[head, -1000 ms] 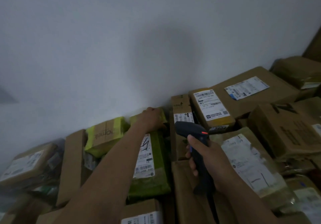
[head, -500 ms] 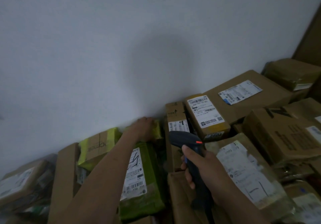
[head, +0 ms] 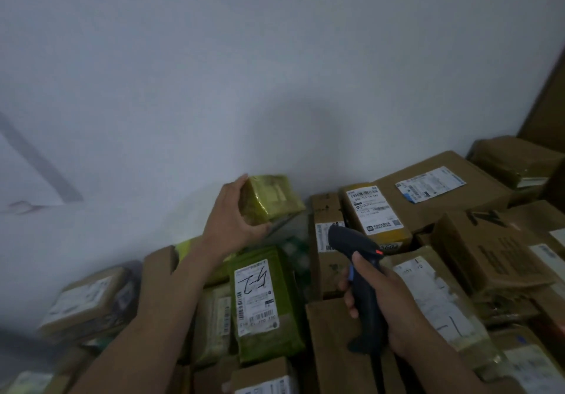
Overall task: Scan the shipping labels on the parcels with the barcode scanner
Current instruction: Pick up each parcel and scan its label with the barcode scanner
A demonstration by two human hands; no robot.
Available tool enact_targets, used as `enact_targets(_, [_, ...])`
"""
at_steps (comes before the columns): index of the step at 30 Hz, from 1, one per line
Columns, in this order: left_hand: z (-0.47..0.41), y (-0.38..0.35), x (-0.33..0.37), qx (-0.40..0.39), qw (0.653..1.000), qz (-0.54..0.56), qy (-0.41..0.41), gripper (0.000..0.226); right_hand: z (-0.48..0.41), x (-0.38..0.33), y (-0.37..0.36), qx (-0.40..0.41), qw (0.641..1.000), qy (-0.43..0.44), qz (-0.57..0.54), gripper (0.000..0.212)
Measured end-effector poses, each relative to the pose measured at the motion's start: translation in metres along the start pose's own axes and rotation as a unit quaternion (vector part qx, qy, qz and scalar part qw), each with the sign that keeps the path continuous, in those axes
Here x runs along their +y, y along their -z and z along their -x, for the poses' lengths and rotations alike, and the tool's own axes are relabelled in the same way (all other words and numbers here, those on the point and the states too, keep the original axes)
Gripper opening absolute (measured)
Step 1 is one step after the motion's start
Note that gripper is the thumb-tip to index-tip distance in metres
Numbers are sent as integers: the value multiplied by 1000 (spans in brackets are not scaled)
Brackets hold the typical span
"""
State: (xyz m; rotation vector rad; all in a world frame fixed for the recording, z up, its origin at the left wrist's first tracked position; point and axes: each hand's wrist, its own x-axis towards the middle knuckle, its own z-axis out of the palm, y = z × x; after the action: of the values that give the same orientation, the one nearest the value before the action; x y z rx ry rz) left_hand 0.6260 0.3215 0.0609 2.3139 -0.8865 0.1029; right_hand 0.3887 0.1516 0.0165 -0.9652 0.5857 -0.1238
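Observation:
My left hand [head: 234, 219] grips a small parcel wrapped in yellow-green tape [head: 273, 196], lifted above the pile near the wall; no label shows on its visible faces. My right hand [head: 382, 298] holds the dark barcode scanner [head: 357, 274] by its handle, head pointing up and left, a small red light on its top. Below the lifted parcel lies a green bag parcel [head: 266, 338] with a white shipping label [head: 255, 295] marked in black pen. A brown box with a white label [head: 374, 208] lies just behind the scanner.
Many cardboard boxes and bagged parcels fill the floor against the white wall [head: 275, 72]. A large box with a blue-white label [head: 431, 184] lies at the back right. A tall cardboard piece [head: 157, 283] stands left of my left forearm. A brown panel [head: 547, 112] rises at far right.
My left hand has closed round the small yellow-green parcel and lifted it up off the pile. The scanner hand stayed roughly where it was.

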Motion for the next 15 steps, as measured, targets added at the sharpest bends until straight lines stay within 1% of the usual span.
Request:
enact_targets(2, [23, 15, 16, 33, 999, 42, -1, 116, 15, -6, -7, 0, 1000, 12, -27, 46])
enact_targets(5, [61, 29, 42, 61, 985, 153, 56, 113, 41, -15, -19, 19, 999, 42, -7, 48])
enact_targets(9, [113, 40, 79, 93, 928, 333, 136, 103, 80, -16, -32, 53, 994, 64, 76, 66])
enact_targets(12, [151, 41, 100, 118, 868, 448, 176, 95, 112, -14, -37, 75, 991, 82, 75, 65])
enact_targets(13, [163, 41, 107, 121, 857, 467, 184, 94, 123, -14, -38, 78, 991, 84, 67, 65])
enact_targets(15, [185, 43, 123, 120, 851, 474, 192, 98, 144, -14, -40, 76, 991, 92, 56, 66])
